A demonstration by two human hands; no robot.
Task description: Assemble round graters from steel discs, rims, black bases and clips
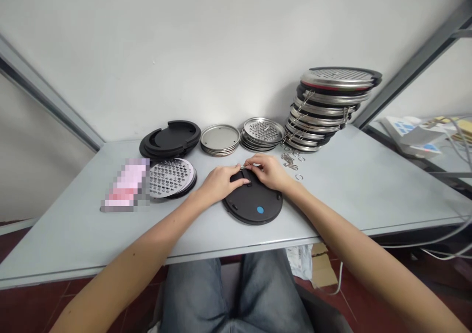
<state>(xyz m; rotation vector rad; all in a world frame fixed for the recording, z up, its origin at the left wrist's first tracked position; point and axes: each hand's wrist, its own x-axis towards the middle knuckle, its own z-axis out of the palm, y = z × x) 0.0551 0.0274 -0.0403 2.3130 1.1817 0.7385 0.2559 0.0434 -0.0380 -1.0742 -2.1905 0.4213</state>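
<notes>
A round black disc with a blue dot lies flat near the table's front edge. My left hand is on its upper left edge, thumb stretched over the black surface, fingers closed at the rim. At the top edge, my right hand pinches a small metal piece, which looks like a ring; its shape is partly hidden by the fingertips. Loose metal rings and small metal clips lie to the right of my right hand.
Black round holders, grater plates and a blurred pink item are at the left. Metal discs and grater discs stand behind my hands. A tall leaning stack rises at the back right.
</notes>
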